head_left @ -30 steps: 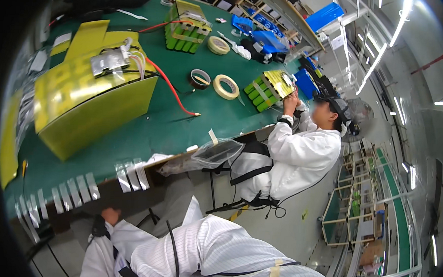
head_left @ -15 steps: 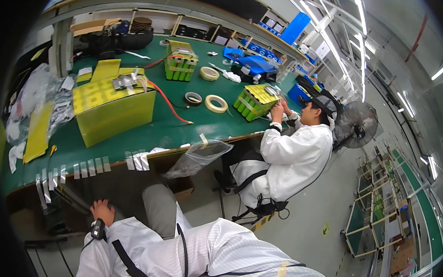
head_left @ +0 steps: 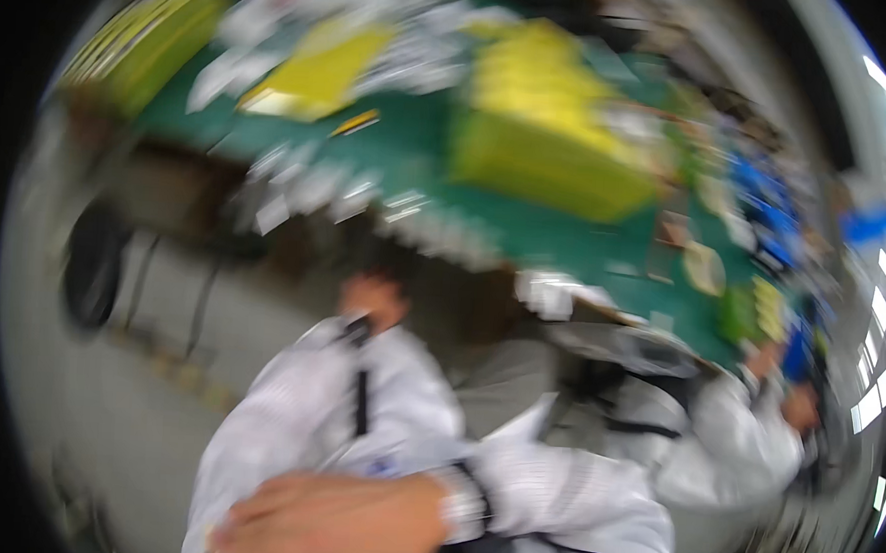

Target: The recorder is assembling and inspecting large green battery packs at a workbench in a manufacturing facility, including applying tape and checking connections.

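Strong motion blur covers the whole picture. My left hand (head_left: 374, 298) is below the bench's front edge, near the strips hanging there; its fingers are smeared. My right hand (head_left: 340, 516) crosses in front of my body at the bottom, over the white left sleeve (head_left: 286, 408). Its fingers look pressed together, and a tiny pale spot shows at their tips, too blurred to name. On the green bench (head_left: 420, 140) stands a big yellow-wrapped block (head_left: 551, 132). Left of it lie a yellow sheet (head_left: 329, 65) and a small yellow-and-dark item (head_left: 355, 123).
Clear strips (head_left: 436, 226) hang along the bench edge. Another yellow block (head_left: 160, 41) is at the far left. To the right a co-worker in a white coat (head_left: 725, 432) has hands by a green battery pack (head_left: 752, 313). A dark round object (head_left: 98, 263) stands at left.
The view has swung left, so the bench things appear farther right. My right hand has come into view across my body. My left hand stays below the bench edge.
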`<state>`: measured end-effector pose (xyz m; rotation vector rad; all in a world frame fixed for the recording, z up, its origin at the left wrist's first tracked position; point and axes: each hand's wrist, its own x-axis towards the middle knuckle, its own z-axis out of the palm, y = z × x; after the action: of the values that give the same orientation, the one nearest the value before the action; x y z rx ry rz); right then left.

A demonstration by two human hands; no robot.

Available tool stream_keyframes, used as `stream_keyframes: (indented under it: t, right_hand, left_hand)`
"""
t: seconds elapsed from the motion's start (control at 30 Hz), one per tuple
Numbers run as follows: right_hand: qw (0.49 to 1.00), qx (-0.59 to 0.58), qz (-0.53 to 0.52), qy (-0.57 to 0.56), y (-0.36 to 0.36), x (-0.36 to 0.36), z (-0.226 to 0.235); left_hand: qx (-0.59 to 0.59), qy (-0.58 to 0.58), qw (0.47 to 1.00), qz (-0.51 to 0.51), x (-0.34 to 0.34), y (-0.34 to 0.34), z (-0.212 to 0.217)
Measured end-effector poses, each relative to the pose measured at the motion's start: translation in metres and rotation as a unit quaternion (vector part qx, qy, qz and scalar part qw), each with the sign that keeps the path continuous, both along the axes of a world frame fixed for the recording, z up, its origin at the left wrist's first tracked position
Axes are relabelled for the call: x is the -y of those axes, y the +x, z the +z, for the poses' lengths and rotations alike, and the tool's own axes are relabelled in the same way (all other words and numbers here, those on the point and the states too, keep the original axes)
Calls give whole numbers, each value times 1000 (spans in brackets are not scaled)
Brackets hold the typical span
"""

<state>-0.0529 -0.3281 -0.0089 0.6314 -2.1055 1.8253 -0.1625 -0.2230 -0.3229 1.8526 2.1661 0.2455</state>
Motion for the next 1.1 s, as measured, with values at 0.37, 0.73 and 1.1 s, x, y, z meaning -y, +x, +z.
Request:
stream_keyframes:
  t: [0.37,0.73,1.1]
  right_hand:
    - [992,90,-5,86,-22,-77,-22]
    - [991,125,56,-9,-57,-47,-33]
    - [990,87,24,109,-60,-24,-18]
  left_hand:
    - [-13,3,998,53,-8,-6,-30]
    - [13,-23,998,62,-14,-16,-27]
    - [-23,3,999,41,-12,-14,-26]
